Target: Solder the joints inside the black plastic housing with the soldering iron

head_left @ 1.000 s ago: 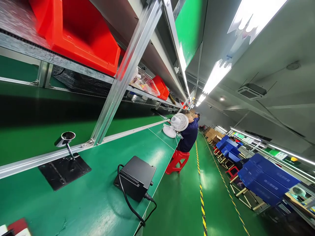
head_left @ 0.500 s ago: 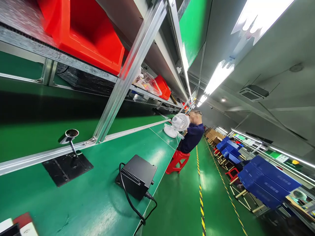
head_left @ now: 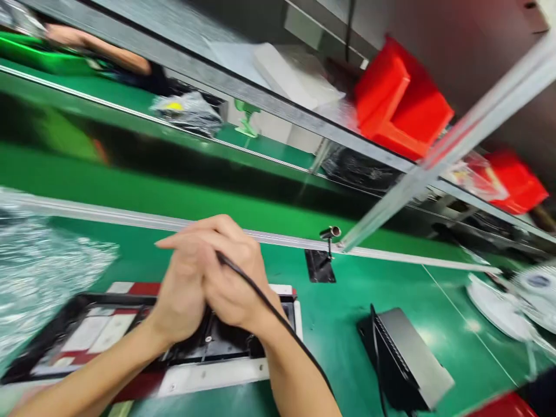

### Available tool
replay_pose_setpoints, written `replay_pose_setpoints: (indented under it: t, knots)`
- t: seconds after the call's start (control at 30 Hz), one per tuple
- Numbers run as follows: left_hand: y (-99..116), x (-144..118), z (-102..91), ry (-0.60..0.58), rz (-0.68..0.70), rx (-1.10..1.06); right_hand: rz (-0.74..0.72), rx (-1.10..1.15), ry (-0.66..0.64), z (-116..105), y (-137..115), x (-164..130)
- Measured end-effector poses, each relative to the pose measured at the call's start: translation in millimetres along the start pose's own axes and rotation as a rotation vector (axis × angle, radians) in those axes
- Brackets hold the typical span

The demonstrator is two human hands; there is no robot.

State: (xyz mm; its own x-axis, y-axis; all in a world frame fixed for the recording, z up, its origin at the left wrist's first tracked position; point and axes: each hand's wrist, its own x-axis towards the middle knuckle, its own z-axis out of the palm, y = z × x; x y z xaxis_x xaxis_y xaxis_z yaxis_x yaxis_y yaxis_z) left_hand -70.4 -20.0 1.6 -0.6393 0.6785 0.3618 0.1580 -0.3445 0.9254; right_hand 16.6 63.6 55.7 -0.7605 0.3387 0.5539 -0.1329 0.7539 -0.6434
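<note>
My two hands are pressed together over a black frame (head_left: 52,341) that lies on a red and white panel (head_left: 208,376) on the green bench. My right hand (head_left: 237,284) grips a thin tool whose black cord (head_left: 278,318) trails back over my forearm. My left hand (head_left: 180,295) rests against the right one from the left; what it holds is hidden. The picture is blurred by motion.
Crinkled clear wrap (head_left: 43,266) lies at the left. A black power box (head_left: 408,359) sits at the right, a small metal stand on a black plate (head_left: 325,255) behind it, a white fan (head_left: 516,301) further right. Red bins (head_left: 399,104) sit on the shelf above. Another person's arm (head_left: 95,49) shows top left.
The view has swung from the aisle and the seated person down to the bench. Both my hands and the black frame have come into view.
</note>
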Motion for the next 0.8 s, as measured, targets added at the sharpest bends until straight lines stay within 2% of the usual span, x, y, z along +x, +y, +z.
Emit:
replay_pose_setpoints:
  t: [0.07, 0.17, 0.33, 0.5, 0.63, 0.8]
  knots:
    - [1.8, 0.2, -10.0, 0.020, 0.005, 0.015, -0.017, 0.131, 0.026, 10.9, 4.5, 2.5]
    - [1.2, 4.0, -6.2, -0.016, -0.006, -0.014, -0.006, 0.193, 0.071, 10.9, 12.5, 1.3]
    - [-2.3, 8.0, -3.8, -0.065, -0.028, -0.052, -0.028, 0.198, 0.107, 11.3, 17.1, 1.0]
    - [1.1, 8.9, -3.7, -0.041, -0.071, -0.012, -0.024, 0.209, 0.116, 12.7, 14.2, -0.4]
    - [4.7, 9.5, -1.5, -0.073, -0.046, -0.030, -0.031, 0.217, 0.124, 11.2, 13.6, -1.8]
    - [7.9, 8.9, -0.7, -0.052, -0.026, -0.039, 0.031, 0.190, 0.091, 12.4, 13.7, -2.6]
